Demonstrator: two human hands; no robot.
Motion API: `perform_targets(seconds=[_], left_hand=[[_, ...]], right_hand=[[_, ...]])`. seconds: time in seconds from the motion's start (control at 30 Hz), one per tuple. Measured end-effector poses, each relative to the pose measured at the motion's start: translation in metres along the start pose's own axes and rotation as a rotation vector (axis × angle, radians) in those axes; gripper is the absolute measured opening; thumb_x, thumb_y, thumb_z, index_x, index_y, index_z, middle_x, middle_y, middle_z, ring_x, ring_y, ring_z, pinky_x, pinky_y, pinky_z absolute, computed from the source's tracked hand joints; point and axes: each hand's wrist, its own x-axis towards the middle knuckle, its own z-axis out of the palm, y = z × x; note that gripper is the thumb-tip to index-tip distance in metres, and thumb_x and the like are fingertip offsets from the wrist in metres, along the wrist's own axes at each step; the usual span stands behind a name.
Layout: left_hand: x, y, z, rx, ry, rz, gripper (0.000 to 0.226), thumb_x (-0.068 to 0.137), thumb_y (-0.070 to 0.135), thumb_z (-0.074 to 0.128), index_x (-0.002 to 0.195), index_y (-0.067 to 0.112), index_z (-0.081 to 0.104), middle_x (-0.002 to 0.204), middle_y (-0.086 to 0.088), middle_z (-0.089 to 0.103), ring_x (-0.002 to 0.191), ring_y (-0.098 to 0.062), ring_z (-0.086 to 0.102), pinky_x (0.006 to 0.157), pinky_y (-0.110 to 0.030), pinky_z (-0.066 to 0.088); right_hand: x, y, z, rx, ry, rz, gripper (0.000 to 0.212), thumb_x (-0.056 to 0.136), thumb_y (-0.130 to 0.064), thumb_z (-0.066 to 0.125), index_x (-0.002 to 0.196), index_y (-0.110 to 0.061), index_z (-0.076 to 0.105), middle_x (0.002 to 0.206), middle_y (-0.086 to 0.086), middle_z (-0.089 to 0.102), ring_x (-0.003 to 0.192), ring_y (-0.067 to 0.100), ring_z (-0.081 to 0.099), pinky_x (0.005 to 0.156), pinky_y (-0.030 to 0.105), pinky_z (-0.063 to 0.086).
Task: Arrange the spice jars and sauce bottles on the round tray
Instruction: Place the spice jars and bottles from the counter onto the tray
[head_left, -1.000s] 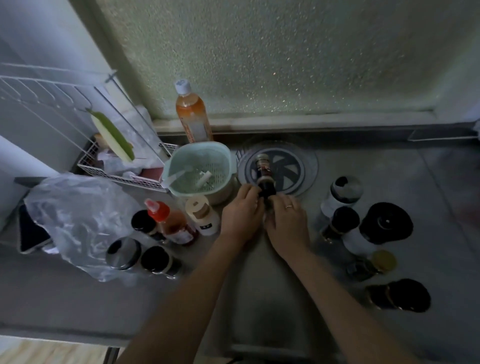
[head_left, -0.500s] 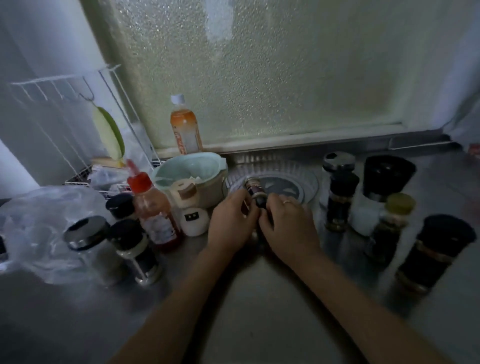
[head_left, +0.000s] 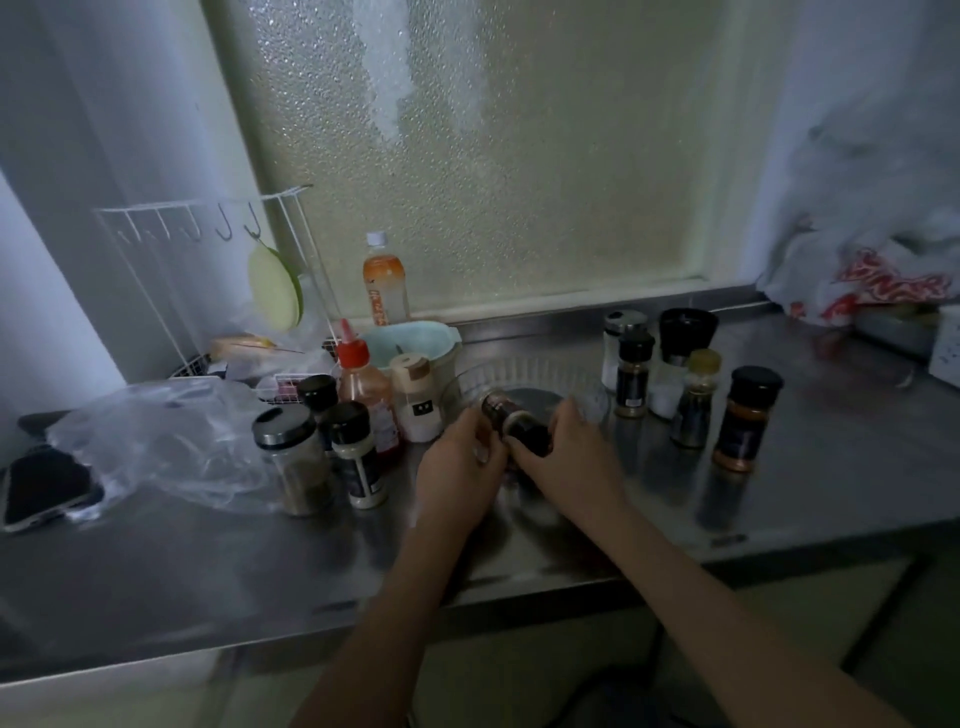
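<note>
A small dark spice jar (head_left: 506, 415) lies tilted on its side at the near rim of the clear round tray (head_left: 550, 371). My left hand (head_left: 462, 462) holds its left side and my right hand (head_left: 566, 452) grips its dark cap end. Left of the tray stand a red-capped sauce bottle (head_left: 363, 389), a white jar (head_left: 418, 400), and dark-lidded spice jars (head_left: 293, 457) (head_left: 358, 454). Right of the tray stand several jars and grinders, including a black-capped one (head_left: 634, 374), a black grinder (head_left: 685, 332), a yellow-lidded bottle (head_left: 696, 400) and an orange-spice jar (head_left: 745, 418).
A steel counter (head_left: 208, 561) carries everything; its front edge runs below my forearms. A mint bowl (head_left: 415, 338) and an orange drink bottle (head_left: 384, 283) stand behind. A white wire rack (head_left: 208, 270), crumpled clear plastic (head_left: 156, 436) and a phone (head_left: 44, 486) sit left; a plastic bag (head_left: 872, 270) right.
The camera has dropped lower and pulled back, so the jars appear from the side. Both hands stay on the small dark jar at the tray's rim, and it now lies more tilted.
</note>
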Motion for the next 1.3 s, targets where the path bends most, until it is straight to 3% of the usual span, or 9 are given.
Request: perform_targets(seconds=[0.13, 0.27, 0.37, 0.5, 0.67, 0.9, 1.03, 1.17, 1.3], left_hand=[[-0.011, 0.000, -0.014, 0.067, 0.495, 0.018, 0.028, 0.075, 0.007, 0.071, 0.093, 0.007, 0.050, 0.090, -0.013, 0.057, 0.078, -0.022, 0.053, 0.056, -0.025, 0.038], [-0.002, -0.020, -0.023, -0.039, 0.825, -0.237, 0.037, 0.067, 0.003, 0.070, 0.097, 0.000, 0.048, 0.097, -0.026, 0.049, 0.097, -0.031, 0.043, 0.086, -0.032, 0.035], [0.007, -0.028, -0.024, -0.104, 0.801, -0.450, 0.047, 0.063, 0.005, 0.069, 0.103, -0.004, 0.046, 0.105, -0.027, 0.047, 0.102, -0.042, 0.045, 0.096, -0.048, 0.037], [0.008, -0.028, -0.019, -0.077, 0.699, -0.557, 0.054, 0.065, 0.007, 0.074, 0.108, -0.009, 0.045, 0.109, -0.031, 0.047, 0.107, -0.042, 0.042, 0.095, -0.045, 0.030], [0.007, -0.033, -0.016, -0.050, 0.507, -0.713, 0.048, 0.078, 0.019, 0.072, 0.111, -0.007, 0.048, 0.115, -0.032, 0.049, 0.110, -0.046, 0.044, 0.086, -0.054, 0.037], [0.009, -0.019, -0.019, -0.306, 0.606, -0.376, 0.045, 0.077, 0.022, 0.074, 0.114, 0.005, 0.054, 0.114, -0.012, 0.056, 0.109, -0.031, 0.054, 0.092, -0.044, 0.047], [0.035, 0.008, -0.005, -0.345, 0.340, -0.131, 0.035, 0.072, 0.022, 0.079, 0.101, 0.016, 0.059, 0.100, 0.000, 0.062, 0.095, -0.020, 0.060, 0.080, -0.032, 0.049], [0.062, 0.021, 0.018, -0.354, 0.081, -0.133, 0.023, 0.074, 0.024, 0.076, 0.088, 0.022, 0.058, 0.085, 0.009, 0.064, 0.079, -0.001, 0.060, 0.067, -0.012, 0.044], [0.075, 0.009, 0.028, -0.371, 0.081, -0.198, 0.030, 0.075, 0.020, 0.075, 0.099, 0.019, 0.058, 0.097, 0.002, 0.068, 0.090, -0.011, 0.063, 0.077, -0.024, 0.050]], right_hand=[[0.013, -0.011, 0.001, -0.097, -0.118, 0.182, 0.066, 0.076, -0.065, 0.054, 0.116, -0.013, 0.045, 0.114, 0.009, 0.062, 0.106, 0.030, 0.057, 0.089, 0.040, 0.040], [0.023, -0.017, -0.006, -0.301, -0.135, 0.178, 0.046, 0.079, -0.062, 0.048, 0.094, -0.019, 0.055, 0.087, -0.002, 0.059, 0.094, 0.026, 0.058, 0.097, 0.048, 0.033], [0.034, -0.017, -0.013, -0.219, -0.023, 0.148, 0.042, 0.075, -0.057, 0.055, 0.093, -0.020, 0.057, 0.092, 0.002, 0.065, 0.091, 0.027, 0.060, 0.092, 0.047, 0.041], [0.055, -0.023, -0.023, 0.217, 0.025, 0.058, 0.043, 0.079, -0.037, 0.066, 0.112, -0.013, 0.053, 0.109, 0.010, 0.063, 0.099, 0.026, 0.059, 0.084, 0.041, 0.051], [0.071, -0.025, -0.016, 0.302, 0.067, -0.078, 0.047, 0.083, -0.026, 0.065, 0.126, -0.014, 0.049, 0.121, 0.010, 0.060, 0.110, 0.023, 0.056, 0.089, 0.031, 0.045], [0.058, -0.007, -0.002, 0.324, 0.061, 0.024, 0.062, 0.079, -0.022, 0.073, 0.128, -0.008, 0.039, 0.121, 0.012, 0.060, 0.110, 0.025, 0.057, 0.079, 0.028, 0.042], [0.048, 0.000, 0.006, 0.249, 0.056, -0.005, 0.059, 0.079, -0.025, 0.073, 0.127, -0.012, 0.041, 0.116, 0.011, 0.064, 0.104, 0.028, 0.060, 0.078, 0.030, 0.046], [0.042, 0.009, 0.002, 0.276, 0.111, -0.051, 0.056, 0.080, -0.023, 0.070, 0.129, -0.017, 0.043, 0.120, 0.004, 0.061, 0.109, 0.021, 0.056, 0.083, 0.029, 0.044], [0.034, 0.031, -0.006, 0.240, 0.249, -0.060, 0.040, 0.088, -0.022, 0.058, 0.126, -0.017, 0.046, 0.121, 0.003, 0.058, 0.113, 0.019, 0.051, 0.089, 0.027, 0.039]])
